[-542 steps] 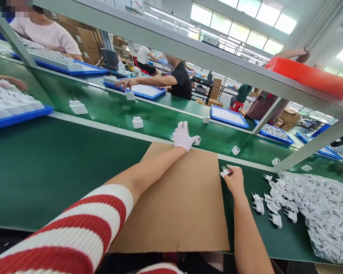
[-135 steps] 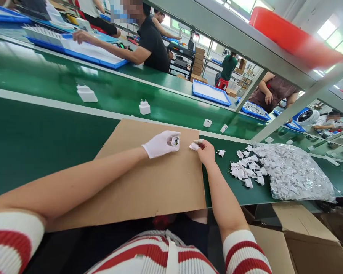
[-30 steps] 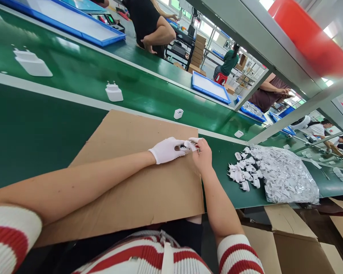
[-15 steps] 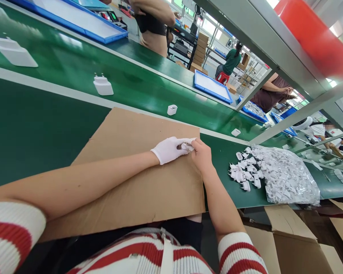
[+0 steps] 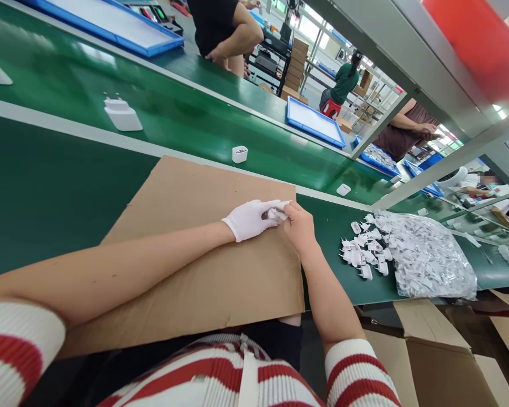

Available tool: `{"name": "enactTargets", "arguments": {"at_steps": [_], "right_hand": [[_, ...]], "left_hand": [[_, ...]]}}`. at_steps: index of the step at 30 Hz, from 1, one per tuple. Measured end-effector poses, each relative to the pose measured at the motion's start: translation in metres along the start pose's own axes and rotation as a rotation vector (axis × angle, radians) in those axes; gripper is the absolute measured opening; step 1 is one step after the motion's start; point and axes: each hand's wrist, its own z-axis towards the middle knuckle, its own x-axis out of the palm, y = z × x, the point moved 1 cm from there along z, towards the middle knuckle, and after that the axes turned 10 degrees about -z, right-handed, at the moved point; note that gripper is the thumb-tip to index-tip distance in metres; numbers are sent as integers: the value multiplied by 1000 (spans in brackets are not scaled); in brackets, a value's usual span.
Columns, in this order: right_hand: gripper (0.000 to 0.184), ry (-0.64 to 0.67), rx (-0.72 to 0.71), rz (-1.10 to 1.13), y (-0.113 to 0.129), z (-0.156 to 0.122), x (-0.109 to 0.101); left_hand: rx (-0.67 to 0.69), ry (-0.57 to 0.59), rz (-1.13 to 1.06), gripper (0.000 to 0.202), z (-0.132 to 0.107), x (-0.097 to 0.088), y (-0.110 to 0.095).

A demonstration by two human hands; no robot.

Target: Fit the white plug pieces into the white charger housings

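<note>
My left hand (image 5: 250,220), in a white glove, is closed around a small white charger plug (image 5: 275,214), mostly hidden by the fingers. My bare right hand (image 5: 301,225) meets it from the right, with thumb and fingers pinched on the same plug. Both hands are above the right part of a flat cardboard sheet (image 5: 195,265). Right of them, a loose pile of white charger plugs (image 5: 365,249) lies on the green worktop, beside a clear plastic bag (image 5: 432,254) full of more.
Beyond the cardboard runs a green conveyor belt (image 5: 182,121) carrying spaced white chargers, among them one charger (image 5: 123,115) with pins up. Blue-rimmed trays (image 5: 316,121) line its far side, where co-workers stand. A metal frame (image 5: 407,181) slants across the right. Open cartons (image 5: 441,362) sit below the worktop.
The chargers on the belt have shifted left. My hands stay together in nearly the same place on the plug. Across the belt, a person in black has changed posture.
</note>
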Motion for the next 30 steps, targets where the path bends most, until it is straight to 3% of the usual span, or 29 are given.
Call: {"name": "enactTargets", "arguments": {"at_steps": [6, 12, 18, 24, 30], "right_hand": [[28, -8, 67, 55, 0, -3, 1], [39, -36, 3, 116, 0, -5, 0], [30, -5, 21, 37, 1, -2, 1], [26, 35, 93, -17, 7, -1, 1], [29, 27, 129, -10, 12, 3, -5]], "left_hand": [[10, 12, 30, 50, 0, -1, -2], [3, 10, -8, 54, 1, 0, 2], [-30, -12, 49, 64, 1, 4, 6], [-49, -37, 190, 39, -9, 0, -12], [-10, -21, 286, 38, -7, -6, -18]]}}
